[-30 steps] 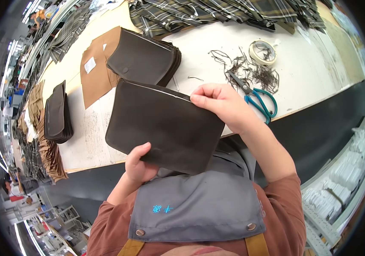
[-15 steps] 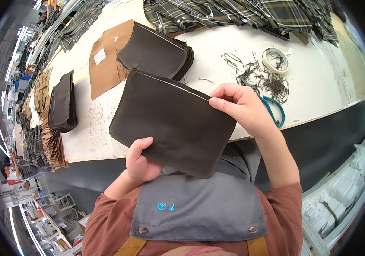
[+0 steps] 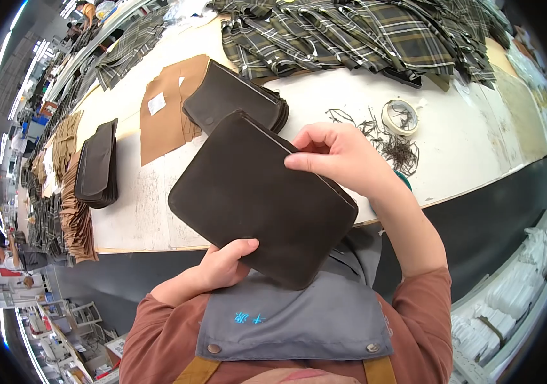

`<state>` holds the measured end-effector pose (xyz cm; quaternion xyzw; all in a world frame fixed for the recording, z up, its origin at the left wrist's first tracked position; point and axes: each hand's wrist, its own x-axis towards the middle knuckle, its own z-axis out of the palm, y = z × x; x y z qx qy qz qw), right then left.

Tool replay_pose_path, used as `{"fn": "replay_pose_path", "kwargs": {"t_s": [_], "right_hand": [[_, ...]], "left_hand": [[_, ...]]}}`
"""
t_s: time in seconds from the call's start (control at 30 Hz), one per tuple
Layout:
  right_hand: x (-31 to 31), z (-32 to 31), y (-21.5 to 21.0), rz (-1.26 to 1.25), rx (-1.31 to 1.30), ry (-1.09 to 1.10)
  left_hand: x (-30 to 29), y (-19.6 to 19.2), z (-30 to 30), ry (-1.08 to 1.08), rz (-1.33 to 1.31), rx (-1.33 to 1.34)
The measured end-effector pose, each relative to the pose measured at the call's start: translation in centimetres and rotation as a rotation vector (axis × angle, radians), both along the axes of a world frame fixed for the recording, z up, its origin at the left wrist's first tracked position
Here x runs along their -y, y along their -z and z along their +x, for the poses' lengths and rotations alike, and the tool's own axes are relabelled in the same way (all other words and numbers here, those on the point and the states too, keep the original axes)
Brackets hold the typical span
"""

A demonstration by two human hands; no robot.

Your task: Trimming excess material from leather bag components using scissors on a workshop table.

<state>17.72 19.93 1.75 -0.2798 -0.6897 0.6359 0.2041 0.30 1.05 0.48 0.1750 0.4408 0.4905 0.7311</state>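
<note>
A dark brown, flat leather-like pouch (image 3: 261,198) with rounded corners is held tilted above my lap, in front of the table edge. My left hand (image 3: 225,261) grips its lower left edge, thumb on top and the other fingers hidden beneath. At the upper right edge, along a thin pale line, my right hand (image 3: 325,153) pinches the pouch between thumb and curled fingers. Just beyond lies a stack of similar dark pieces (image 3: 229,96). Partly behind my right forearm, scissors with a teal handle (image 3: 404,180) show only a little.
Brown sheets (image 3: 161,131) lie beside the stack, and another dark stack (image 3: 96,163) stands at left near brown pieces (image 3: 76,221). Plaid fabric (image 3: 350,38) is heaped at the back. A tape roll (image 3: 399,118) and dark thread scraps (image 3: 401,157) lie on the white table (image 3: 139,211).
The pouch has turned clockwise, and its round mark no longer shows. My right hand has moved left along the upper edge; my left hand has shifted slightly right and down.
</note>
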Motion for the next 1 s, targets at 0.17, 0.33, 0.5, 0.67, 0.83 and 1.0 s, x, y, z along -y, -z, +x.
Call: {"fn": "replay_pose_path", "kwargs": {"t_s": [0.17, 0.33, 0.5, 0.67, 0.83, 1.0], "right_hand": [[0.2, -0.4, -0.1, -0.156, -0.126, 0.032], [-0.8, -0.9, 0.4, -0.151, -0.164, 0.001], [-0.5, 0.0, 1.4, -0.436, -0.232, 0.038], [1.2, 6.3, 5.2, 0.413, 0.208, 0.403], [5.2, 12.7, 8.7, 0.747, 0.690, 0.545], [5.7, 13.1, 10.0, 0.901, 0.749, 0.597]], "left_hand": [[0.4, 0.2, -0.5, 0.063, 0.010, 0.138], [0.6, 0.1, -0.2, 0.048, -0.047, 0.046], [0.9, 0.6, -0.8, -0.099, -0.023, 0.062], [1.1, 0.3, -2.0, -0.251, 0.017, 0.005], [1.4, 0.4, -2.0, -0.259, 0.043, 0.121], [1.7, 1.5, -1.8, -0.243, -0.004, 0.108]]}}
